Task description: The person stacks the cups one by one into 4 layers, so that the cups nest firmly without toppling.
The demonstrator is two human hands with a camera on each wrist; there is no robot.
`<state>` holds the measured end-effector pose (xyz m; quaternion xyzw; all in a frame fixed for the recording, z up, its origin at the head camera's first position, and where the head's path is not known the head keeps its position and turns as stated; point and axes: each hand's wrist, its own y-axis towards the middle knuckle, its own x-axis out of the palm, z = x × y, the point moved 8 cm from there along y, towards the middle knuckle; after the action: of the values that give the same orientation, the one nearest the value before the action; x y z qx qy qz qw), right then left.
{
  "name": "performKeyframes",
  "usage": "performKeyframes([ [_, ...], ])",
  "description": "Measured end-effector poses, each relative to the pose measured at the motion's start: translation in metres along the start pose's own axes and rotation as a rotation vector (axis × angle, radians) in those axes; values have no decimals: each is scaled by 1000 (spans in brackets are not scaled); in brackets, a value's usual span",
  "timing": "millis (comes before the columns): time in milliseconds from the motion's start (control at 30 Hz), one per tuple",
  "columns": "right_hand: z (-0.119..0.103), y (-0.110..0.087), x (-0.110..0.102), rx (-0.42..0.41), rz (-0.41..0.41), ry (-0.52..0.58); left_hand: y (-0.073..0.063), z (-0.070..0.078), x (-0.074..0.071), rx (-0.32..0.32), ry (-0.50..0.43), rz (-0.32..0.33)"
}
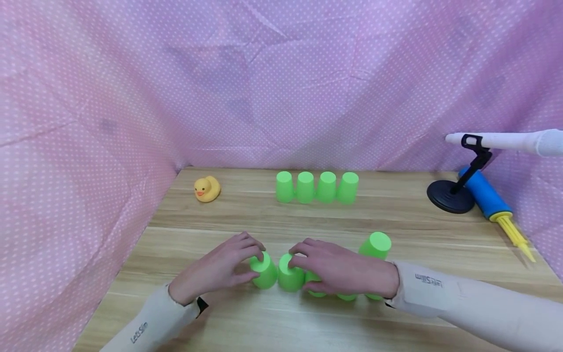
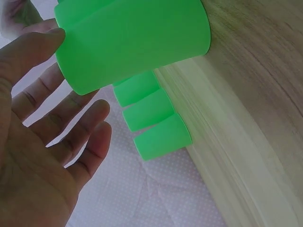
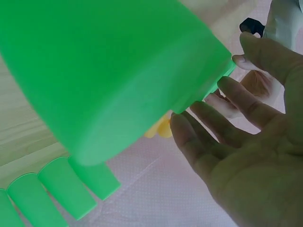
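Note:
Several upside-down green cups stand in a row near the front of the table. My left hand [image 1: 224, 266] pinches the leftmost cup [image 1: 266, 275], its thumb at the cup's side and a finger over the top edge. In the left wrist view that cup [image 2: 137, 42] stands large beside the thumb. My right hand [image 1: 338, 269] reaches over the row, fingertips touching the top of the second cup [image 1: 290, 278] and thumb low beside it. The right wrist view shows these fingers loosely bent. A higher-looking green cup [image 1: 378, 244] rises behind the right wrist; its base is hidden.
Behind, a row of several upside-down green cups [image 1: 305, 188] stands near the back edge. A yellow rubber duck [image 1: 207, 189] sits back left. At right are a black stand [image 1: 450, 196] holding a white tube-like object [image 1: 510, 140], and a blue-and-yellow pump [image 1: 488, 195]. Pink dotted cloth [image 1: 281, 88] surrounds the table.

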<state>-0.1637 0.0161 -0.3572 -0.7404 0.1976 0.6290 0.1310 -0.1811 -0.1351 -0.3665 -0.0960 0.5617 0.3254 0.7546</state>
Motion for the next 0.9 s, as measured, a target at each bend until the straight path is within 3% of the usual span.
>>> performKeyframes([
  [433,0,14,1,0,32,-3,1,-4,2,-31,-3,-8],
  [900,4,26,1,26,37,23,-1,-6,1,-5,12,26],
])
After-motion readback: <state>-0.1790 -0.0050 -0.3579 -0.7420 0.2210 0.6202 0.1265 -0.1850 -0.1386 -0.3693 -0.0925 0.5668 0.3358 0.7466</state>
